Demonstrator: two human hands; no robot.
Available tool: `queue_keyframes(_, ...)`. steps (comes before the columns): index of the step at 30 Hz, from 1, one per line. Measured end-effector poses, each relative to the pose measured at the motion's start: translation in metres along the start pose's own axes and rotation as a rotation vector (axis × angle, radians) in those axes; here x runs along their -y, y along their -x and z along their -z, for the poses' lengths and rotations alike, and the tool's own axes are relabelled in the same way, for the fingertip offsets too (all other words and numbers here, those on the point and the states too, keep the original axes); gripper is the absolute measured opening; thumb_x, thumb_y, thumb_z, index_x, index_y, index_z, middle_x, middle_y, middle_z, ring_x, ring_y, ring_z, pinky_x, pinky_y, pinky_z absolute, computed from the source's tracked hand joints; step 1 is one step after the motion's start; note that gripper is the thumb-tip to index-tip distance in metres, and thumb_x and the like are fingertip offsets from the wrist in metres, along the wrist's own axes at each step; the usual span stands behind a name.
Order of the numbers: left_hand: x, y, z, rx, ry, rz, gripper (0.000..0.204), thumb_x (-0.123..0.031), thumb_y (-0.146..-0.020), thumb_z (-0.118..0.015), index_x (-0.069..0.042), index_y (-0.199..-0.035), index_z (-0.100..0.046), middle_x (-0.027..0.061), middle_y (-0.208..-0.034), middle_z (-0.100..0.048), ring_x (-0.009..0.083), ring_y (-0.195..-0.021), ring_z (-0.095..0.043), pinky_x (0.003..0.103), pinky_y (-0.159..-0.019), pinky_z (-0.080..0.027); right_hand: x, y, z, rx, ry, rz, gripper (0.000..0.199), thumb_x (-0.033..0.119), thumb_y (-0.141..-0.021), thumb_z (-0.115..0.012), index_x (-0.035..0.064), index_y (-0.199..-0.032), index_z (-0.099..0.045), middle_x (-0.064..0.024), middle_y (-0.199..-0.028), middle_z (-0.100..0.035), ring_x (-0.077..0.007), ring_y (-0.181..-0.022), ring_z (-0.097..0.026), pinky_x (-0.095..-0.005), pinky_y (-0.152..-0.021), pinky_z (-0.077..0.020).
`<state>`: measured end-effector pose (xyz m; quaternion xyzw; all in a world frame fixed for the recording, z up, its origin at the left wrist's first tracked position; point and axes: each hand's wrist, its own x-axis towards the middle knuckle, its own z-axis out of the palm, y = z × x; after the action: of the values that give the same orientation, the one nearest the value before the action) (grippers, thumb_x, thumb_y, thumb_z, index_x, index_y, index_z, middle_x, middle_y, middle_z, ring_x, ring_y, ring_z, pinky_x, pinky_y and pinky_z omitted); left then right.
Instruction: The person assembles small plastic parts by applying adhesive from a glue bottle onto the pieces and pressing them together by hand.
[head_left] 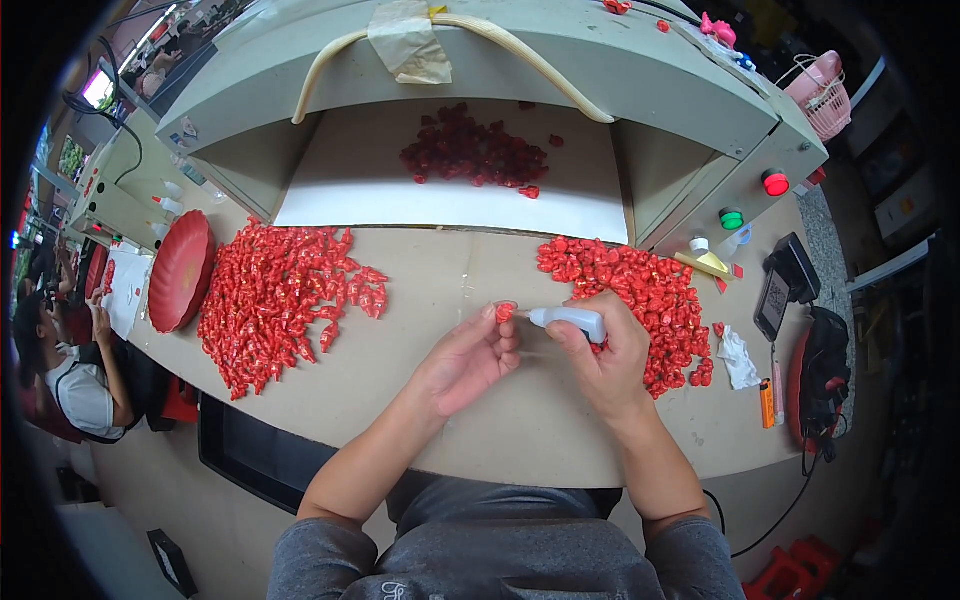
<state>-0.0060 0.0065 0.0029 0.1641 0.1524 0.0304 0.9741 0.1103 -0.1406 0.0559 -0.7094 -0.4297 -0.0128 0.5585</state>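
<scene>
- Grey sleeves sit at the lower edge, and both bare forearms reach up over the beige tabletop (pixel 520 430).
- Left hand (pixel 468 355) has its grip pinched together on one small red piece (pixel 505 312), thumb and fingertips closed on its lower part, so the top stays free. The piece is held in the air just above the tabletop, between the two red heaps.
- That piece looks light, small and rigid, like moulded plastic; it probably needs only a gentle pinch at its sides, and being so small it could slip or flick away easily.
- Right hand (pixel 605 350) has its grip wrapped shut around a small grey squeeze bottle (pixel 572 320), nozzle pointing left and almost touching the red piece. The bottle seems soft-walled, so it is best held round the middle.
- Beyond the hands, a large heap of red pieces (pixel 285 295) lies to the left and a second heap (pixel 635 285) to the right.
- Farthest off, a darker red pile (pixel 472 150) lies inside the grey machine opening (pixel 450 190).
</scene>
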Motion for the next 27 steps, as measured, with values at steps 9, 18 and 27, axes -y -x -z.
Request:
queue_keyframes(9,-0.0001,0.0004,0.0004,0.004,-0.020,-0.003,0.017,-0.025,-0.098,-0.053,-0.011,-0.105,-0.058,-0.0016,-0.088,-0.059,0.0099,-0.082,-0.053,0.026,-0.074,-0.046,-0.0031,0.0004,-0.0010,-0.008,0.015,0.017,0.024,0.013,-0.076,-0.079,0.0015,-0.087,-0.061,-0.0101,-0.078,-0.060,-0.0212,-0.066,-0.060,-0.0300,-0.057,-0.0462)
queue_keyframes(18,-0.0002,0.0010,0.0001,0.015,-0.051,-0.022,0.018,-0.023,-0.096,-0.056,-0.013,-0.111,-0.056,-0.0011,-0.091,-0.059,0.0094,-0.083,-0.053,0.025,-0.071,-0.044,-0.0041,0.0005,-0.0017,-0.033,0.033,-0.001,0.025,0.015,-0.076,-0.079,0.0016,-0.086,-0.061,-0.0101,-0.076,-0.058,-0.0222,-0.064,-0.058,-0.0308,-0.056,-0.0454)
queue_keyframes(27,-0.0012,0.0012,-0.0008,-0.007,-0.061,-0.040,0.021,-0.024,-0.096,-0.057,-0.013,-0.114,-0.055,-0.0006,-0.094,-0.058,0.0096,-0.084,-0.052,0.025,-0.072,-0.044,-0.0060,0.0007,-0.0017,-0.036,0.050,0.037,0.026,0.015,-0.074,-0.080,0.0015,-0.086,-0.061,-0.0102,-0.075,-0.057,-0.0229,-0.064,-0.057,-0.0312,-0.056,-0.0449)
